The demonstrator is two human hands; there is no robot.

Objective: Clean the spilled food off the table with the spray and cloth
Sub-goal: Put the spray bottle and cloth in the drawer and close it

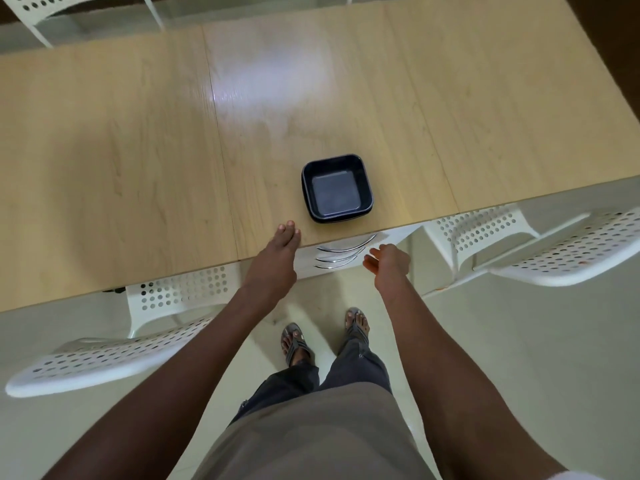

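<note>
A long light wooden table (138, 161) fills the upper half of the head view. A black square dish (336, 189), stacked on another like it, stands near the table's front edge. My left hand (277, 258) reaches over that edge with straight fingers held together, just left of the dish, holding nothing. My right hand (386, 263) hangs in front of the edge, below the dish, fingers loosely curled and empty. No spray bottle, cloth or spilled food shows in view.
White perforated chairs stand at the near left (104, 355), the near right (561, 251) and the far left (52, 8). Curved metal handles (343, 252) sit on a white unit under the table edge. My sandalled feet stand on a pale tiled floor (519, 341).
</note>
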